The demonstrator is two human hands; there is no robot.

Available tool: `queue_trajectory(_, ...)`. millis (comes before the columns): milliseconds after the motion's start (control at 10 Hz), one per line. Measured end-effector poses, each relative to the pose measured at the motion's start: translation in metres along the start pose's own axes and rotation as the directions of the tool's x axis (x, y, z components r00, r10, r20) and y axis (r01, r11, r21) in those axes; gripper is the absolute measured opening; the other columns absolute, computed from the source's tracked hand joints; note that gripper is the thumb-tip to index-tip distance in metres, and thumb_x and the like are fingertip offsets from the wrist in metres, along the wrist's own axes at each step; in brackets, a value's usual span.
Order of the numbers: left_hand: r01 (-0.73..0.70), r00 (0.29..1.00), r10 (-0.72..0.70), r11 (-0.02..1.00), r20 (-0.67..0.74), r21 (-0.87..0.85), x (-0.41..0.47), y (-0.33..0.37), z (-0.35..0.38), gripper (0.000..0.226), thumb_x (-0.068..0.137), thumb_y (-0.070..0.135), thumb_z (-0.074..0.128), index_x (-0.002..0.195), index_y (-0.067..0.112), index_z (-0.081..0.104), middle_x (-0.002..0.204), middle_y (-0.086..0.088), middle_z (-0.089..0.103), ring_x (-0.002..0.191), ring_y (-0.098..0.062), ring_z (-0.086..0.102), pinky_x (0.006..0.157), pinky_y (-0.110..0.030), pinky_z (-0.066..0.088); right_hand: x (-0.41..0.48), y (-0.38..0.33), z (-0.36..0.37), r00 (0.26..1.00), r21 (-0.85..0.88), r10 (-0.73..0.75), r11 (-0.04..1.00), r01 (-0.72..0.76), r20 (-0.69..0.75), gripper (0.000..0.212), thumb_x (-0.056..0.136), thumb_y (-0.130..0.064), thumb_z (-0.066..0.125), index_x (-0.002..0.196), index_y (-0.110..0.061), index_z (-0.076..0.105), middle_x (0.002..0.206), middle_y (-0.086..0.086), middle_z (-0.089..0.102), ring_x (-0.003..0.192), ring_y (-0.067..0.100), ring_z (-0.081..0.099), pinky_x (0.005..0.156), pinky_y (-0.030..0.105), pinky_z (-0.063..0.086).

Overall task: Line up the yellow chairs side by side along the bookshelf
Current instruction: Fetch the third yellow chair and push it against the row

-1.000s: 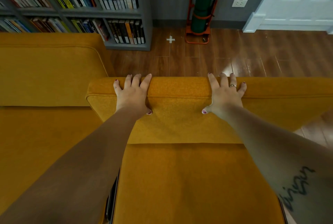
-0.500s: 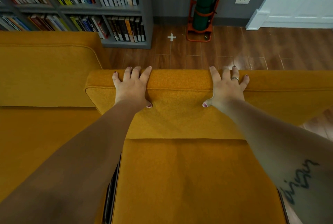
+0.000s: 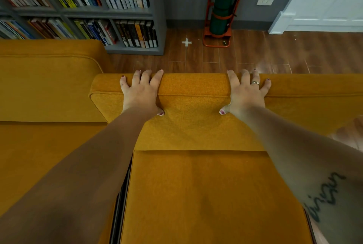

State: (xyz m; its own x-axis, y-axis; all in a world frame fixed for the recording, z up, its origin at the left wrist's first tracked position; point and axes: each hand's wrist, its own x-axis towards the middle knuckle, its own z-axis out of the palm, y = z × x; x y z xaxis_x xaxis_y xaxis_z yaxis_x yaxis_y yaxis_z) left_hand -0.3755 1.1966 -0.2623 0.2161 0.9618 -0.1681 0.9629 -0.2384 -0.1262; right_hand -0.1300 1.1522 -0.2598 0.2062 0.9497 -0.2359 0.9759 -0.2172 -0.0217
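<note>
A yellow upholstered chair fills the middle of the head view, its backrest facing the wall. My left hand and my right hand both grip the top of that backrest, fingers curled over its far edge. A second yellow chair stands at the left with its back close to the grey bookshelf. The held chair sits beside it, its backrest a little farther from the bookshelf.
A green fire extinguisher in an orange stand sits against the grey wall to the right of the bookshelf. A white tape cross marks the wooden floor. A white door is at the far right.
The held chair has slid forward toward the wall and bookshelf, narrowing the strip of floor behind its backrest. Both hands keep the same grip.
</note>
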Motion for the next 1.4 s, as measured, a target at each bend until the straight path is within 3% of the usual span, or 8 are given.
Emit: queue_trajectory(1400, -0.033, 0.997, 0.033, 0.999, -0.065, -0.002, 0.098, -0.004, -0.010, 0.122, 0.064, 0.055, 0.078, 0.151, 0.028, -0.004, 0.155, -0.008, 0.015, 0.144, -0.031, 0.008, 0.111, -0.062, 0.009, 0.096, -0.003, -0.016, 0.996, -0.036, 0.024, 0.999, -0.027, -0.081, 0.116, 0.065, -0.054, 0.079, 0.150, -0.028, 0.005, 0.156, 0.013, 0.012, 0.145, 0.039, 0.002, 0.111, 0.063, 0.003)
